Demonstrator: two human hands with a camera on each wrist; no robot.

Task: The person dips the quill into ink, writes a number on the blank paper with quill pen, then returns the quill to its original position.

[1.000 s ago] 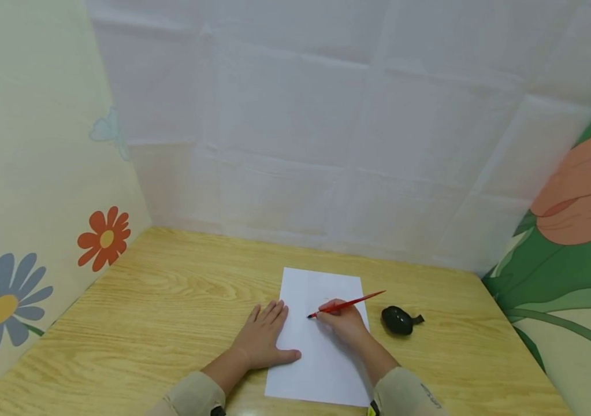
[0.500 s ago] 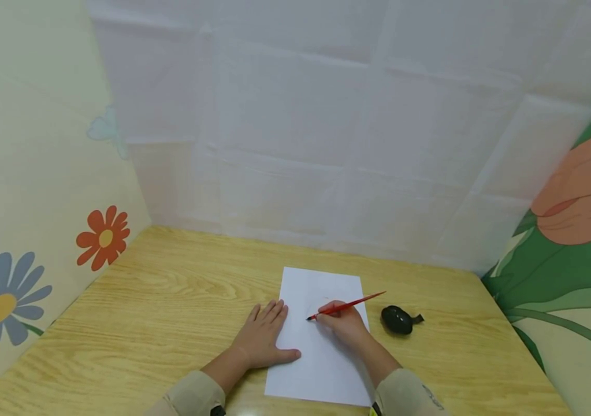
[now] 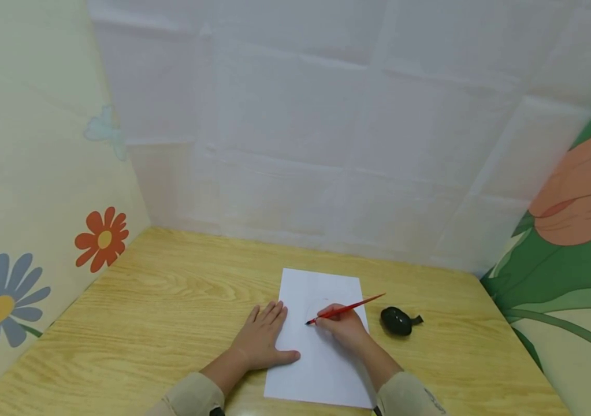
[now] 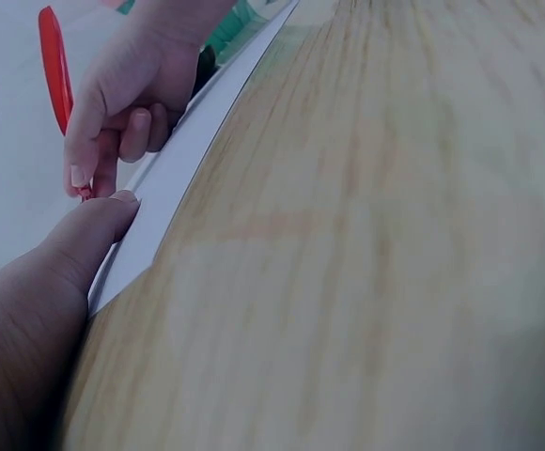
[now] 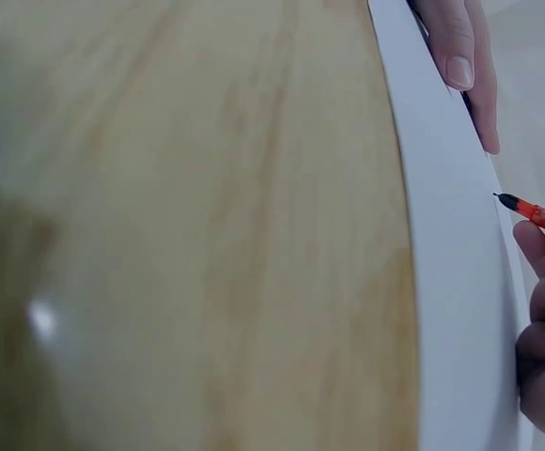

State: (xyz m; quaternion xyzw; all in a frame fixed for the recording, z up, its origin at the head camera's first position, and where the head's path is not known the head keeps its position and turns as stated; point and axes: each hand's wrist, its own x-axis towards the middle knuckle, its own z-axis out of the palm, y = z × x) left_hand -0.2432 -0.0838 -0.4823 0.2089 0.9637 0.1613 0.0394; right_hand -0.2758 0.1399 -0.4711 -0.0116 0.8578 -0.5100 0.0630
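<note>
A white sheet of paper point(image 3: 300, 375) lies on the wooden table. My left hand point(image 3: 261, 341) rests with fingers spread over its left edge, the thumb on the paper. My right hand point(image 3: 344, 329) pinches a slim red pen point(image 3: 347, 308) with a tapering tail. Its black point meets the sheet near the middle, or hovers just above; I cannot tell which. Faint thin curved lines show on the paper beside the right hand. In the right wrist view, the pen's black tip point(image 5: 508, 201) is seen close to the paper point(image 5: 451, 244).
To the right of the sheet sits a glossy black oval object point(image 3: 396, 321) with a short tab. A white sheet-covered wall point(image 3: 295, 173) stands behind the table point(image 3: 186, 271). Flower-patterned panels point(image 3: 40, 173) border the sides.
The pen's tip and my right hand have shifted slightly down and left across the paper, and more of a faint curved line shows. My left hand stays in place.
</note>
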